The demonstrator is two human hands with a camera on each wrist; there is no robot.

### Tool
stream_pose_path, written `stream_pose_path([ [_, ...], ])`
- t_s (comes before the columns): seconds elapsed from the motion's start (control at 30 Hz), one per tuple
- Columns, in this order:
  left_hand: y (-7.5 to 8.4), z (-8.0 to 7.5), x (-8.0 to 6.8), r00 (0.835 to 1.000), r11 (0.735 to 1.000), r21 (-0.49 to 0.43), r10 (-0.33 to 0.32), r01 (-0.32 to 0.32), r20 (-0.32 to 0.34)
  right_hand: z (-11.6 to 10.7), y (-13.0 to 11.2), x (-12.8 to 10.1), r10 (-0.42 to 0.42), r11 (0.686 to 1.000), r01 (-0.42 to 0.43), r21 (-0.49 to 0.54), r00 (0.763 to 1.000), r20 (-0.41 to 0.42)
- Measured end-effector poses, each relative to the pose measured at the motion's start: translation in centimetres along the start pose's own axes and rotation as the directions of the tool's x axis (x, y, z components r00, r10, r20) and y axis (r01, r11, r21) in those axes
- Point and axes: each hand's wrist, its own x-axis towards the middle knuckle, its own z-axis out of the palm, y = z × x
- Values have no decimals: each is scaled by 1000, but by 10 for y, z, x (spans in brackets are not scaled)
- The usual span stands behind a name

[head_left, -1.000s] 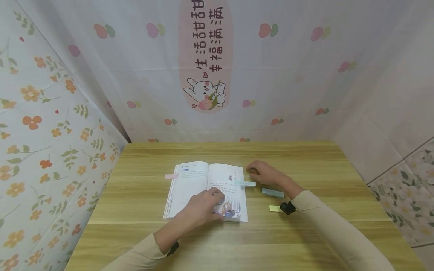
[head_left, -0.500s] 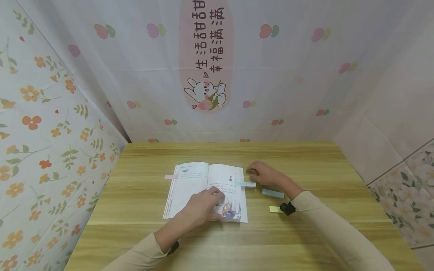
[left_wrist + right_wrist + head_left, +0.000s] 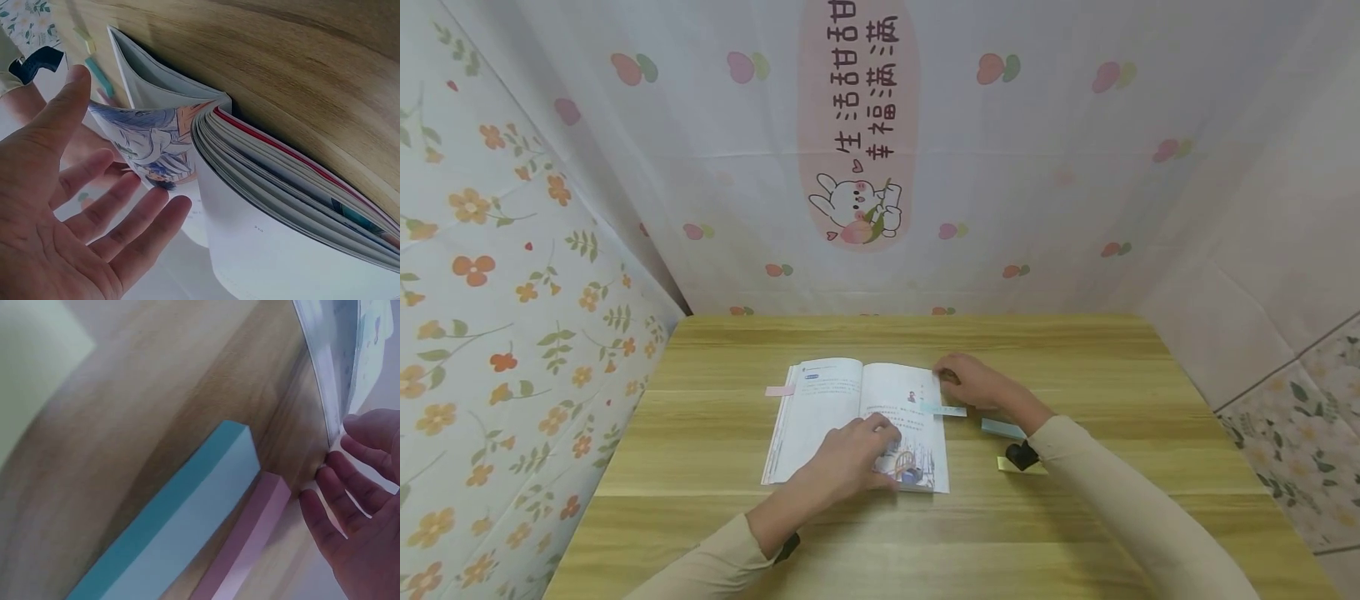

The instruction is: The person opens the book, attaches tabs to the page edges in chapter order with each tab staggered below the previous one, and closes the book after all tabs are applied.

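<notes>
An open book [image 3: 820, 417] lies on the wooden table, with printed text and a drawing on its right page. My left hand [image 3: 848, 454] is over the lower middle of the book; in the left wrist view the same hand [image 3: 94, 212] has its fingers spread in front of the pages. At the upper right corner of the right page is my right hand [image 3: 973, 383], its fingers loosely bent. Seen from the right wrist, this hand [image 3: 365, 481] has its thumb and fingertips right at the page corner. A pale blue sticky note [image 3: 953, 411] juts from the right page.
A pink sticky note [image 3: 778, 391] sticks out of the book's left side. Right of the book lie a blue sticky-note pad [image 3: 1000, 428] and a yellow one [image 3: 1009, 465], partly under the right wrist. The right wrist view also shows a pink pad [image 3: 247, 537] beside the blue one.
My right hand has moved slightly left, up to the corner of the right page. The left hand stays in place on the book, and the notes keep their places.
</notes>
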Motion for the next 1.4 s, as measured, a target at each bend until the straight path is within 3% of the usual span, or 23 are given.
stream_pose_path([
  [0.5, -4, -2, 3, 1000, 1000, -22, 8, -8, -9, -4, -6, 13, -6, 998, 9, -57, 999, 41],
  [0.7, -7, -4, 1, 999, 996, -91, 6, -1, 51, -3, -4, 14, 24, 999, -22, -23, 997, 72],
  [0.8, -3, -5, 2, 996, 994, -104, 40, -31, 83, -3, -3, 14, 17, 1000, -16, -11, 997, 78],
  [1.0, 18, 2, 16, 987, 994, 15, 102, -105, 125, -5, -5, 16, 17, 1000, -16, -14, 996, 85],
  [1.2, 35, 24, 37, 983, 992, 113, 27, -48, 181, -4, -5, 18, 40, 999, -39, -15, 996, 82],
  [1.4, 35, 30, 44, 980, 989, 145, 2, -32, 201, -4, -5, 20, 47, 999, -45, -30, 995, 84],
])
